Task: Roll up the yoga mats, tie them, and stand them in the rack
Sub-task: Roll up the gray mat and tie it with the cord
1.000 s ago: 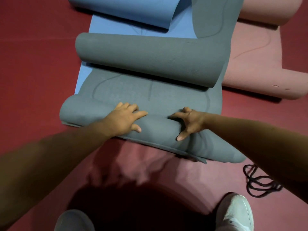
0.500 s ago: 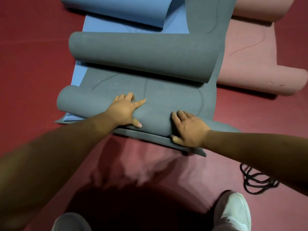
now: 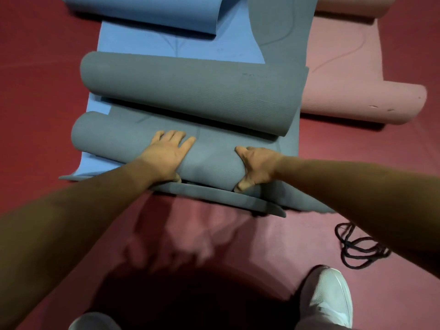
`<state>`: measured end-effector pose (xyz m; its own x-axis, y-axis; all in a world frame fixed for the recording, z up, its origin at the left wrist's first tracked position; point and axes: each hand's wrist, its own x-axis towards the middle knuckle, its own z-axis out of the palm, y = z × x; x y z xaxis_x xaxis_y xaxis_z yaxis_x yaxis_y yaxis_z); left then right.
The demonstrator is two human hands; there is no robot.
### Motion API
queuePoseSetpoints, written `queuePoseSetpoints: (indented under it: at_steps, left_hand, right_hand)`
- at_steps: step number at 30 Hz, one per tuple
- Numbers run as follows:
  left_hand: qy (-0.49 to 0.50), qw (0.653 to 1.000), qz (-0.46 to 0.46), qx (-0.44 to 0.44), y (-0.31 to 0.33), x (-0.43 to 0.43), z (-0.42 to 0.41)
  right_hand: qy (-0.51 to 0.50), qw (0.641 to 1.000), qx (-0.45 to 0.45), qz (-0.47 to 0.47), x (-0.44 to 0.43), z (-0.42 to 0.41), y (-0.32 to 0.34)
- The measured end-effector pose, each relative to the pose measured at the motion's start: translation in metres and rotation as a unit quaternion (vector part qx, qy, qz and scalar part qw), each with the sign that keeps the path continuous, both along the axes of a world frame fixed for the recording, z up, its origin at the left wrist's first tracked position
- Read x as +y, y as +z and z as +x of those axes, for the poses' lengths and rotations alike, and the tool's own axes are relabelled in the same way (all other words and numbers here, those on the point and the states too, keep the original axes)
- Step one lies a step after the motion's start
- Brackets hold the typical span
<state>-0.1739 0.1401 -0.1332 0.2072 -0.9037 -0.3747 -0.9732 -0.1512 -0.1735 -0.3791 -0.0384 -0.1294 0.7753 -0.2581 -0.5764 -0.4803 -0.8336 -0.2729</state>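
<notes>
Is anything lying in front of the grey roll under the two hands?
Yes. A thicker far roll lies across the grey mat just ahead of the near roll under the left hand and right hand; only a narrow flat strip separates them.

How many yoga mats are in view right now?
3 by colour: a grey foam mat, partly rolled, in the centre; a blue foam mat beneath it; a pink foam mat to the right. Stacked grey layers may hide another.
</notes>
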Motion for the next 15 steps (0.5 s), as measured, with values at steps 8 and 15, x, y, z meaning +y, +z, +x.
queuePoseSetpoints:
  at_steps: [8, 15]
  left_hand:
    - [-0.021, 0.984, 0.101, 0.144, 0.002, 0.011, -0.025]
    - [0.028, 0.988, 0.107, 0.11, -0.003, 0.01, -0.007]
  right_hand:
    - [-0.041, 0.982, 0.107, 0.151, 0.033, -0.049, -0.013]
    - [0.055, 0.983, 0.163, 0.058, 0.011, -0.022, -0.002]
